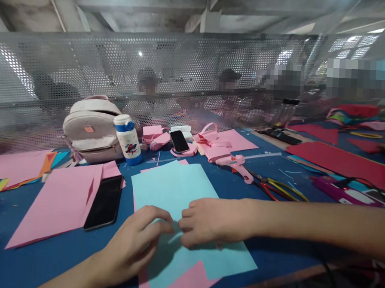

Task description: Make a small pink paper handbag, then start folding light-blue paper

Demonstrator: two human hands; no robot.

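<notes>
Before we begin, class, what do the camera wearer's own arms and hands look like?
The left hand and right hand are gloveless, with no ring or watch visible. The left forearm and right forearm are bare where seen: no sleeve, bracelet or marking shows.

I could pass along the narrow strip of counter (pixel 126 199) between the large black phone (pixel 104 203) and the light-blue sheet (pixel 174 181), but the bottle (pixel 128 141) blocks its far end.
</notes>
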